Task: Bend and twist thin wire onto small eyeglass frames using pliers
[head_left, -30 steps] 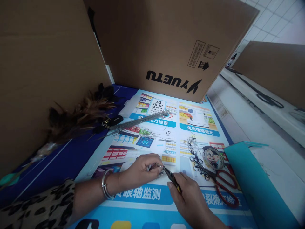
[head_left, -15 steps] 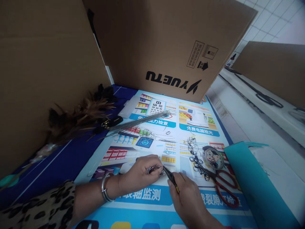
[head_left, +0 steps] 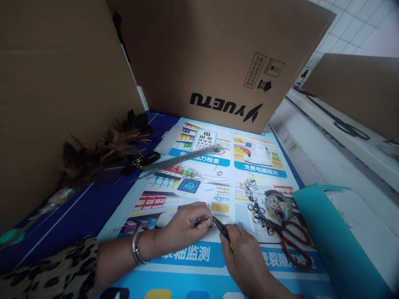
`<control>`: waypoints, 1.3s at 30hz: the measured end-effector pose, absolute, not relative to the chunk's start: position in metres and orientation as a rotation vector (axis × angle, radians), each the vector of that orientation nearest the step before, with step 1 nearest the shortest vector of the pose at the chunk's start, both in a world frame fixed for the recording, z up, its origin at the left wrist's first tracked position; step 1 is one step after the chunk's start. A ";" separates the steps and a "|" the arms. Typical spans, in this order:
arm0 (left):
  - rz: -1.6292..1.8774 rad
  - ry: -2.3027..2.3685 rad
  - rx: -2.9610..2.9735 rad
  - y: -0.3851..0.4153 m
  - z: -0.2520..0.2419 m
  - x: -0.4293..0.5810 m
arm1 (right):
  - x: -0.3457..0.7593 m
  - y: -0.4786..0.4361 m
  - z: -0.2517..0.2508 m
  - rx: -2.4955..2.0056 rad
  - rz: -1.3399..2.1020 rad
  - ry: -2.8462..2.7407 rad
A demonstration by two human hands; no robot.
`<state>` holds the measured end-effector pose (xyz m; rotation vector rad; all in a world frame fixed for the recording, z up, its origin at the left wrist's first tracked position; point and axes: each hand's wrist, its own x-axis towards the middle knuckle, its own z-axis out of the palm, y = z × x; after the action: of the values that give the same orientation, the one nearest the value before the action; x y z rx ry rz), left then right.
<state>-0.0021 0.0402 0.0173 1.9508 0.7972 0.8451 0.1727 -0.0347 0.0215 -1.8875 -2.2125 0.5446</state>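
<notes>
My left hand (head_left: 187, 224) is closed around a small dark reddish piece with silvery edges (head_left: 201, 221), mostly hidden by the fingers. In my right hand (head_left: 247, 259) are pliers (head_left: 222, 228) with black and yellow handles. Their jaws meet the piece at my left fingertips; exactly what they bite is too small to tell. Just beyond my right hand lie several small black rings (head_left: 257, 211) and a round clear dish (head_left: 277, 214). Red-handled scissors (head_left: 307, 262) rest to the right of it. A bundle of thin straight wires (head_left: 187, 158) lies farther back, near loose thin wire pieces (head_left: 216, 178).
A large cardboard panel (head_left: 187, 62) stands at the back, another (head_left: 56, 74) at the left. Brown feathers (head_left: 102, 145) lie along the left side. A teal box (head_left: 336, 236) stands at the right, on the printed table cover (head_left: 174, 274).
Both hands stay almost in place. The dark piece between my left fingers looks slightly turned, and the pliers' jaws remain at it.
</notes>
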 end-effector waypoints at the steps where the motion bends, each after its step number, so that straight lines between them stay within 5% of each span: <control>1: 0.849 0.800 1.950 0.040 0.017 -0.002 | 0.173 -0.035 0.021 -1.885 0.531 -2.213; 16: 0.792 0.882 1.814 0.038 0.016 0.000 | 0.173 -0.035 0.010 -1.892 0.357 -2.237; 27: 0.769 0.782 1.715 0.043 0.017 -0.002 | 0.184 -0.028 0.032 -1.791 0.772 -2.065; 39: 0.813 0.771 1.787 0.044 0.013 -0.002 | 0.180 -0.031 0.026 -1.796 0.638 -2.147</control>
<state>-0.0020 0.0435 0.0127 1.7873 0.7708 0.8134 0.1799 -0.0314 0.0261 -1.7961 -2.1474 0.6380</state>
